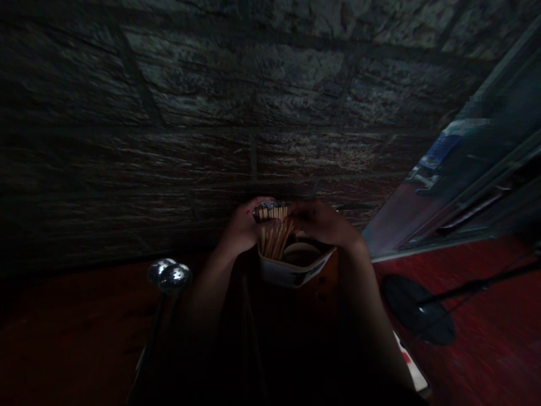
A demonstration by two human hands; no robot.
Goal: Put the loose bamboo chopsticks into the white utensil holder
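My left hand (243, 228) is closed round the left side of a bundle of chopsticks (273, 213), their pale ends lined up in a row. Beyond them, against the wall, is a shiny crinkled patch (266, 205) that is too dark to make out. My right hand (323, 220) curls in from the other side with its fingers at the bundle, partly in shadow. Just below both hands stands a light-walled container (287, 277). More wooden chopsticks (275, 241) lean inside it, beside a round rim (302, 248).
A stone-block wall (262, 113) rises directly behind my hands. Two shiny perforated ladles (175, 277) stand to the left. On the right are a glass panel (456, 152), a black round stand base (418, 310) on the red floor (499, 327), and a white flat item (411, 363).
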